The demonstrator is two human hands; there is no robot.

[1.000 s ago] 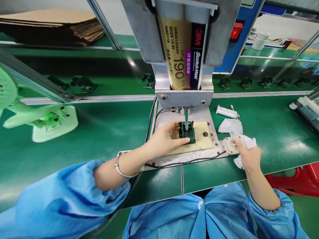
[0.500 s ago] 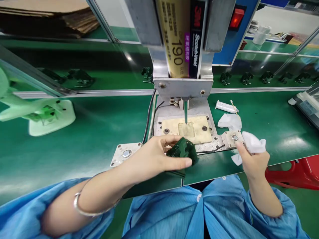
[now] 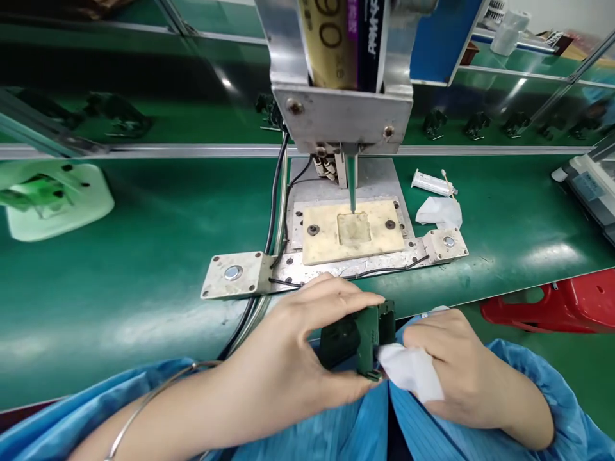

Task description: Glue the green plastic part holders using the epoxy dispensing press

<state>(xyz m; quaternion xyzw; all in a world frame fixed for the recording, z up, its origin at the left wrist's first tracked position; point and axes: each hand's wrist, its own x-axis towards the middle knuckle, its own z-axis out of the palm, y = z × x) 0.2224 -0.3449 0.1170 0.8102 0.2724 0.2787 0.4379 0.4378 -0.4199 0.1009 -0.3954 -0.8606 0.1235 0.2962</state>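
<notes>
My left hand (image 3: 293, 349) is closed round a small dark green part (image 3: 358, 336), holding it above my lap at the bench's near edge. My right hand (image 3: 456, 368) is closed on a white wipe (image 3: 410, 371) and presses it against the part's right side. Behind them stands the glue dispenser (image 3: 343, 77) with its thin nozzle (image 3: 352, 189) pointing down at the tan fixture plate (image 3: 353, 234), whose square recess holds nothing.
A green bench mat (image 3: 144, 256) with a metal base bracket (image 3: 233, 274) and black cables. A crumpled white wipe (image 3: 439, 211) and a small syringe (image 3: 432, 184) lie right of the fixture. A pale green fan base (image 3: 52, 205) sits left, a red stool (image 3: 557, 304) right.
My left hand lifted the green part out of the fixture recess and drew it back over my lap. My right hand left the bracket and brought the wipe onto the part.
</notes>
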